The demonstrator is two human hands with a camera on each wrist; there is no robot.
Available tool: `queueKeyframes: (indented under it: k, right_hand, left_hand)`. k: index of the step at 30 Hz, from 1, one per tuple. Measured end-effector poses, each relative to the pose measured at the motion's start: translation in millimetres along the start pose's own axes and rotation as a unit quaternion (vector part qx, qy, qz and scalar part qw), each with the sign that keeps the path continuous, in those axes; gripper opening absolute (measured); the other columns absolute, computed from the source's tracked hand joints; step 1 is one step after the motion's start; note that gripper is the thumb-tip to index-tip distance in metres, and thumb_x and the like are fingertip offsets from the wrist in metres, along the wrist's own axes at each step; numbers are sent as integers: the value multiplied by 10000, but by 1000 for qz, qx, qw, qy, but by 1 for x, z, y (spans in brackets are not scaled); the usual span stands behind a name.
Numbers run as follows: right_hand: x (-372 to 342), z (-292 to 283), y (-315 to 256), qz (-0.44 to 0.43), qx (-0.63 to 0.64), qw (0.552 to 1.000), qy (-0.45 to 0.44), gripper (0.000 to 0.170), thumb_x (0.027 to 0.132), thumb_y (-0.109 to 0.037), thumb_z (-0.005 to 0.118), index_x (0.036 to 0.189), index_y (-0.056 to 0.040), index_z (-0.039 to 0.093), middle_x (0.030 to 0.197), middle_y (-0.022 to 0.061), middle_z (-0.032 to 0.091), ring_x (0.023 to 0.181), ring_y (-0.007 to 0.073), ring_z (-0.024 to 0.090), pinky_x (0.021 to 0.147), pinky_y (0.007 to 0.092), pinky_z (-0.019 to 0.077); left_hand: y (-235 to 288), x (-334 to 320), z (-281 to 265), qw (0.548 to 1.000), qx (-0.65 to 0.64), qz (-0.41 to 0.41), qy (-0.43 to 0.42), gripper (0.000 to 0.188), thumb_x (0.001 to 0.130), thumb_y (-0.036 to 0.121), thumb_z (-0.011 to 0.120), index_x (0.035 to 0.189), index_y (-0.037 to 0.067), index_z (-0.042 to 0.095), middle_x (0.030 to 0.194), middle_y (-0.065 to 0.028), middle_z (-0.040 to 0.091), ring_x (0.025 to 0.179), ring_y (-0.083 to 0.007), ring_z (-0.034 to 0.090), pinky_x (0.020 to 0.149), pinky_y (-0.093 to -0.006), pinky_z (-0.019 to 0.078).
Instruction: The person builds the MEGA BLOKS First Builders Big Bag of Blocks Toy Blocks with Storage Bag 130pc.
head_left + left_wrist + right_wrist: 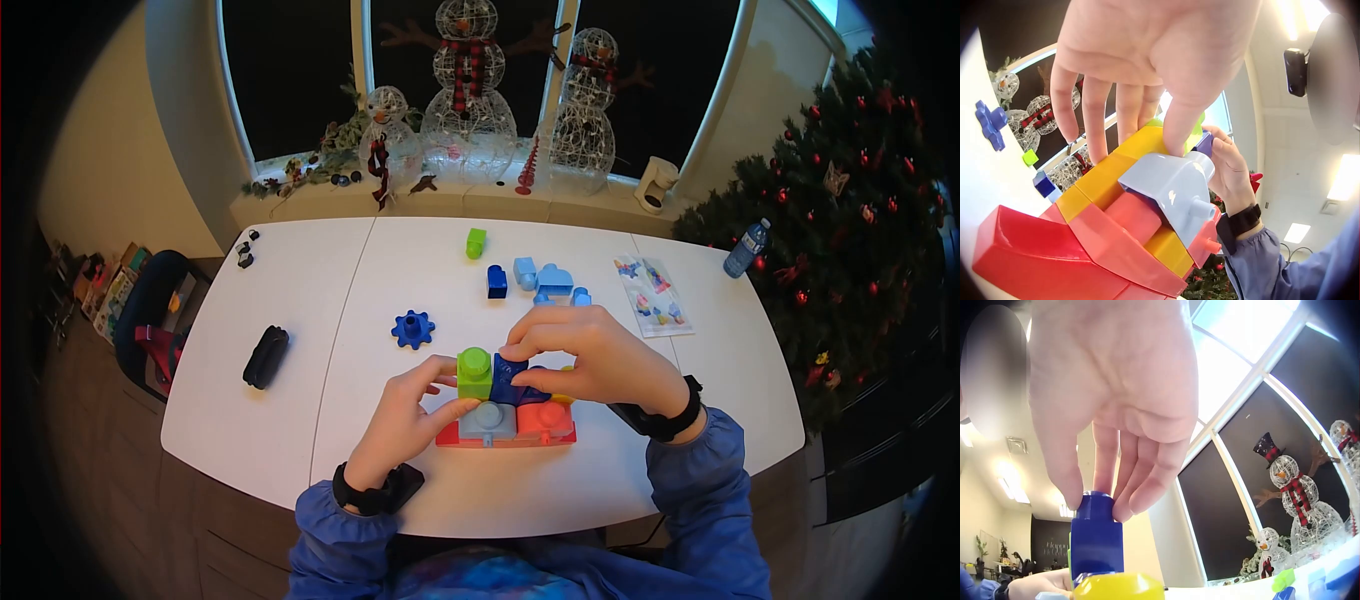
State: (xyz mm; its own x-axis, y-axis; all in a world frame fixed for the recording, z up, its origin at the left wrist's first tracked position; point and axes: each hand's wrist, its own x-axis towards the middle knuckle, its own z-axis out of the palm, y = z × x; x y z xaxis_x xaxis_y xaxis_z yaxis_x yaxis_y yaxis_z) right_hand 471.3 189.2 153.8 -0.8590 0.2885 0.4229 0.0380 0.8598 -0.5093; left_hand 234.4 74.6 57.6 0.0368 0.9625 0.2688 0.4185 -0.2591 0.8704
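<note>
Near the far edge of the table (240,430), about midway along, lies a loose green block (476,243), with a loose dark blue block (497,282) and several pale blue blocks (553,280) nearer the front. A dark blue gear (412,329) lies left of these, a black case (266,357) toward the left edge, small black pieces (244,256) by the far left corner. A bottle (747,248) stands at the far right corner, near a printed sheet (653,290). Wire snowmen (467,115) stand beyond the far edge; a decorated tree (840,200) rises past the right edge.

Toward the middle of the front edge sits the block stack (500,428): a grey block (487,420) and a coral block (545,420) side by side, yellow blocks (1100,178) and a green block (474,372) behind. The right hand (595,355) partly hides the yellow and the nearest pale blue blocks.

The left hand (405,408) reaches in from the front left, gripping the stack, thumb on the near side, fingers over the far side. The right hand comes from the right and pinches the top of a dark blue block (508,380) beside the green one; whether it is fully seated cannot be told.

On a dark wall (1047,530), "Happy" can be read, the line below blurred. The sheet shows coloured pictures; the bottle's label is too small to read.
</note>
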Motion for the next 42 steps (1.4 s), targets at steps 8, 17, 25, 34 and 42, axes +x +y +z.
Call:
queueKeyframes:
  k: [8, 17, 25, 34, 42]
  right_hand:
    - [-1, 4, -2, -2, 14, 1000, 14, 241, 831, -58, 800, 1052, -2, 722, 1018, 124, 708, 928, 324, 687, 819, 380, 556]
    - [6, -6, 16, 33, 63, 997, -14, 220, 847, -102, 838, 1030, -19, 747, 1046, 88, 751, 904, 233, 720, 800, 317, 569]
    - [46, 28, 145, 234, -148, 960, 46, 411, 887, -353, 784, 1108, -14, 709, 964, 202, 745, 899, 348, 732, 795, 432, 573]
    - [75, 71, 214, 291, -261, 919, -55, 478, 854, -359, 784, 1170, -19, 669, 1053, 240, 736, 981, 422, 707, 880, 487, 568]
    - [60, 43, 176, 261, -130, 956, 7, 504, 823, -207, 777, 1278, -45, 630, 1021, 182, 725, 916, 326, 724, 850, 393, 581]
  left_hand:
    - [3, 1, -2, 1000, -3, -7, -10, 412, 887, 162, 829, 1249, 57, 662, 1106, -64, 744, 1030, -191, 694, 892, -342, 545]
    - [2, 3, -4, 1000, 0, -11, -14, 388, 871, 170, 840, 1204, 57, 674, 1072, -61, 736, 984, -193, 689, 864, -338, 553]
    - [1, 4, -4, 1000, 9, -8, -15, 378, 871, 170, 840, 1188, 50, 674, 1066, -67, 736, 969, -202, 692, 851, -335, 557]
    - [0, 3, -3, 1000, 11, -5, -15, 388, 870, 180, 843, 1190, 46, 669, 1084, -76, 739, 962, -214, 699, 850, -334, 567]
    - [0, 3, -3, 1000, 11, -5, -17, 386, 869, 166, 843, 1189, 44, 666, 1096, -74, 729, 967, -213, 698, 844, -334, 568]
